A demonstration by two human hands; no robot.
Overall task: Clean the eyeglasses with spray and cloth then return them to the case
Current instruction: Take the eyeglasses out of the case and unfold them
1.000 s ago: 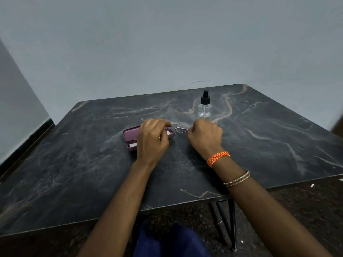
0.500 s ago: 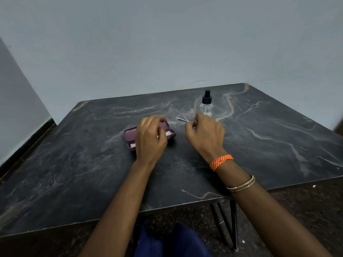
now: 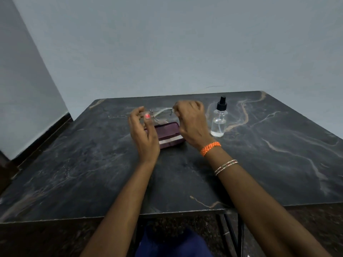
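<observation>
Thin rimless eyeglasses (image 3: 161, 113) are held up in the air above the open purple case (image 3: 168, 135). My left hand (image 3: 143, 130) pinches their left end between thumb and fingers. My right hand (image 3: 191, 120) pinches the right end near the hinge. The case lies on the dark marble table (image 3: 259, 164) with a pale cloth strip (image 3: 169, 140) showing along its near edge. A clear spray bottle (image 3: 219, 119) with a black nozzle stands upright just right of my right hand, untouched.
The table stands in a corner, with a grey wall (image 3: 167, 43) behind it and another on the left. Black metal table legs (image 3: 233, 236) show below the near edge. Dark blue clothing (image 3: 172, 242) fills the bottom middle.
Both hands have lifted the eyeglasses from table level up over the case. The camera has shifted, so the table now sits lower and more to the right in view.
</observation>
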